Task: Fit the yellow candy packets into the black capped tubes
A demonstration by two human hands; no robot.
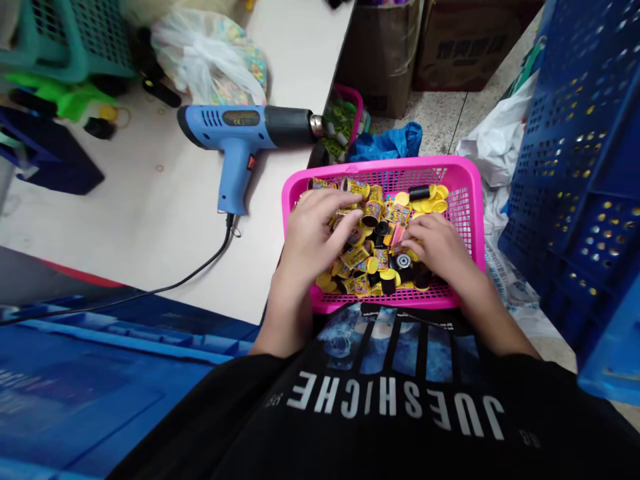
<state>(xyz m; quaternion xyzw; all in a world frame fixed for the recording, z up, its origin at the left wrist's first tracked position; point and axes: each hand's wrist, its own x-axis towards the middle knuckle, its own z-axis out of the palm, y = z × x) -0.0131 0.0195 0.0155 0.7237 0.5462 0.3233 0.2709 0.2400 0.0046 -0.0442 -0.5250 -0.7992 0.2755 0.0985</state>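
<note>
A pink plastic basket in front of my body holds a pile of small canisters, yellow with printed labels, some black, and round yellow caps. Over the left side of the pile is my left hand, its fingers stretched and the thumb apart, with no object visible in its grasp. My right hand reaches into the right side, fingers bent and drawn together at the pile. Just beside those fingertips lies a pink-orange piece. Whatever the right fingers pinch is hidden.
A blue heat gun lies on the white table to the left, its black cord trailing off. Behind it is a plastic bag of pastel bits. Blue crates stack at right; cardboard boxes stand behind the basket.
</note>
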